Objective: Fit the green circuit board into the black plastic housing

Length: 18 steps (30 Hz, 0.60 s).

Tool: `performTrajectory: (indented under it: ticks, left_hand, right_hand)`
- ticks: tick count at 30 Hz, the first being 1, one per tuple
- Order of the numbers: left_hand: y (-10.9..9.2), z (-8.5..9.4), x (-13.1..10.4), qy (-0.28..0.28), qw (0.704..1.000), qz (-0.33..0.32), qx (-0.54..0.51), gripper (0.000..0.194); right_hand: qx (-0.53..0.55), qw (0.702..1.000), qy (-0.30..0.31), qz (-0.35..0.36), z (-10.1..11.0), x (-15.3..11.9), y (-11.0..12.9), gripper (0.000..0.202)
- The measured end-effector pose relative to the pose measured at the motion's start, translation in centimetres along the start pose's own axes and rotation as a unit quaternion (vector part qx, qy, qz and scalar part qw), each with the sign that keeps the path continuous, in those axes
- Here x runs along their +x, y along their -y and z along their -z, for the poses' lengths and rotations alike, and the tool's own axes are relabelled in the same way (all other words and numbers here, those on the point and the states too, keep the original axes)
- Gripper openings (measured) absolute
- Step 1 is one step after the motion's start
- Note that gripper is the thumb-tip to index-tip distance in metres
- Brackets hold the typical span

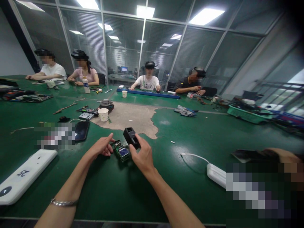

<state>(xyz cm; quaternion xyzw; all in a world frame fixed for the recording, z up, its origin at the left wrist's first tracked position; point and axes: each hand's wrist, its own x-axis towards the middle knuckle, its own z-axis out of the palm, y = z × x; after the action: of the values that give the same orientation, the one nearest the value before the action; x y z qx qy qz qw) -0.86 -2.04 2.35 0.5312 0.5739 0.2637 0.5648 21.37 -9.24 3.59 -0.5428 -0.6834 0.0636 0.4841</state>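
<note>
A small green circuit board [122, 151] with a blue-screened display lies on the green table between my hands. My left hand [104, 146] is beside its left edge, fingers apart and holding nothing; whether a fingertip touches the board is hard to tell. Just right of the board, my right hand [142, 155] grips a black plastic housing [130, 136] between thumb and fingers, tilted and raised a little above the table. Openings show in the housing's upper end.
A white power bank [26, 177] lies at the left, near a dark phone [82, 130]. Beyond are a paper cup [103, 114] and gloves [185, 110]. A white device [216, 174] with a cable sits right, near another person's hand [285, 155]. Several people sit across the green table [190, 196].
</note>
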Motion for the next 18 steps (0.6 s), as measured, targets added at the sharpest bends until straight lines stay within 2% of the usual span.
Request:
performTrajectory:
  ticks: [5,15,18]
  left_hand:
    - [0.0,-0.1,0.0,-0.005,1.000,0.001,0.000,0.088]
    - [0.2,0.0,0.2,-0.004,1.000,0.003,0.003,0.087]
    - [0.2,0.1,0.2,-0.002,1.000,-0.003,-0.006,0.086]
  right_hand:
    - [-0.046,0.998,0.026,-0.027,0.1,0.3,-1.3,0.050]
    - [-0.079,0.992,0.095,-0.028,-0.8,-0.7,-1.8,0.056]
    - [-0.086,0.993,0.076,-0.013,-0.7,-0.7,-1.6,0.055]
